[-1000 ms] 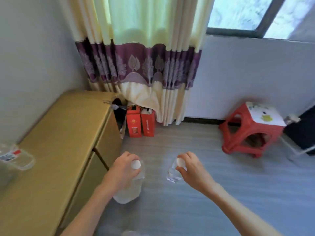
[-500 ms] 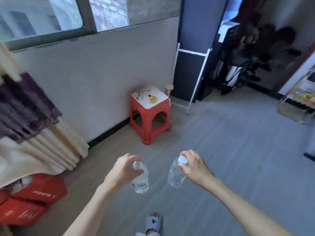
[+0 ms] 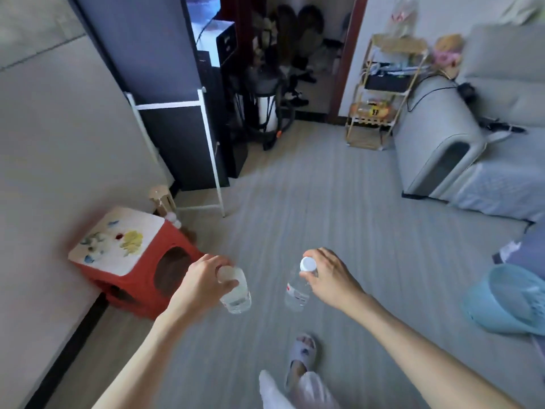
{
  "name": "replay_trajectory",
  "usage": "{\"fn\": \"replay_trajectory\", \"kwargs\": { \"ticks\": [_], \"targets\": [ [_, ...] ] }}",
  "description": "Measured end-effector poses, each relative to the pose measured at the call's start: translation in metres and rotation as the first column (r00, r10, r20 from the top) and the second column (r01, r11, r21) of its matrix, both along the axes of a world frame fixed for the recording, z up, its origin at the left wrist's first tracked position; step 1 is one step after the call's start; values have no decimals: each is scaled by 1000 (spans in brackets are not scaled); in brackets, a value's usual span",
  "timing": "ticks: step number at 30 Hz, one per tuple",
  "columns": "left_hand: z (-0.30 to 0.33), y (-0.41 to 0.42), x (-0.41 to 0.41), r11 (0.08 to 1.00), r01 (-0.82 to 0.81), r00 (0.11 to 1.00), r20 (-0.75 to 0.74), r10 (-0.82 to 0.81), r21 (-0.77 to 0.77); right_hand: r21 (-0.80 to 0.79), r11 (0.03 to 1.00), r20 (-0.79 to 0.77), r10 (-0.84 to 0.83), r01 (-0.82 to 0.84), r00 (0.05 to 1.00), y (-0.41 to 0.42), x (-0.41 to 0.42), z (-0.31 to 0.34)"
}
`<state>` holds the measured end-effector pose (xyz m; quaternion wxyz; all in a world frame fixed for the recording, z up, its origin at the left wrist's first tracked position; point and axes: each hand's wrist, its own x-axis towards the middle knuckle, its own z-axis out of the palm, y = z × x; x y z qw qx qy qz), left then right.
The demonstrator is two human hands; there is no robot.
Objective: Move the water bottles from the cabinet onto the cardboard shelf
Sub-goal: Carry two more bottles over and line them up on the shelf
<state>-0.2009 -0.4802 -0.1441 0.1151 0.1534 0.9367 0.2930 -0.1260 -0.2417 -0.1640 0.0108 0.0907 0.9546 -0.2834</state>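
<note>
- Bottles hang in both hands at lower centre of the frame, above the grey plank floor (image 3: 309,187).
- Left hand (image 3: 200,280) curls its fingers round the neck and cap of the left water bottle (image 3: 237,293); the clear bottle hangs cap up, long axis near vertical, base tipped slightly toward the right of the frame.
- Right hand (image 3: 330,278) pinches the right water bottle (image 3: 296,290) just below its white cap (image 3: 308,264); that bottle also hangs cap up, base leaning toward lower left, with a red-and-white label on its side.
- The two bottles are near each other but apart.
- A red plastic stool (image 3: 129,261) with a white painted top stands at left, by the wall.
- A wire rack (image 3: 380,93) stands at upper right beside a grey sofa (image 3: 460,134).
- A light blue basket (image 3: 507,299) lies at the right edge.
- A slippered foot (image 3: 302,355) shows at bottom centre.
</note>
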Motion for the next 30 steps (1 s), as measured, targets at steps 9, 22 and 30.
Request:
{"fn": "replay_trajectory", "kwargs": {
  "ticks": [9, 22, 30],
  "targets": [
    [-14, 164, -164, 992, 125, 986, 104, -126, 18, 30, 999, 32, -36, 35, 999, 148, -156, -8],
    [-25, 336, -432, 986, 163, 978, 127, -165, 22, -25, 985, 57, -171, 173, 984, 317, -411, -16],
    [-12, 461, -611, 952, 300, 952, 85, -295, -57, -40, 969, 44, -242, 244, 969, 431, -562, -6]
  ]
}}
